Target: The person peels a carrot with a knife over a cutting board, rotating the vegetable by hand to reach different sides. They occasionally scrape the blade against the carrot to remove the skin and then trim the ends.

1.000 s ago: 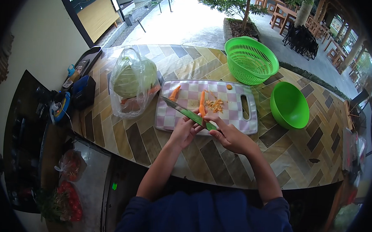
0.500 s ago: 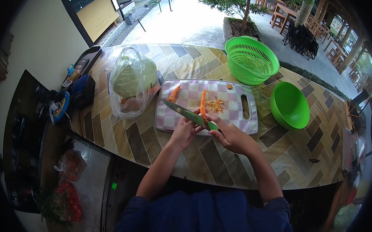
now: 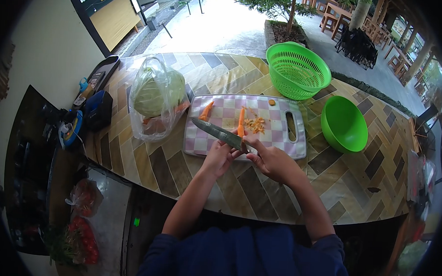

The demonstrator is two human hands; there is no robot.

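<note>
A large knife (image 3: 218, 132) is held at the near edge of the checkered cutting board (image 3: 196, 142), its blade pointing to the upper left. My right hand (image 3: 270, 161) is closed round the handle end, with the index finger stretched along it. My left hand (image 3: 218, 158) is under the blade near the handle; what its fingers grip is hidden. An upright carrot piece (image 3: 241, 120) lies just beyond the knife, with orange scraps (image 3: 255, 124) to its right. Another carrot piece (image 3: 207, 109) lies at the board's left, and a small round slice (image 3: 271, 102) near its top edge.
A clear plastic bag (image 3: 155, 127) with a cabbage (image 3: 159, 93) stands left of the board. A green basket (image 3: 299, 72) is at the back right, a green bowl (image 3: 344, 124) to the right. A dark blue case (image 3: 99, 109) lies at the table's left edge.
The knife has turned slightly and its green handle shows less now. My right hand has shifted a little left, its index finger reaching further over the knife.
</note>
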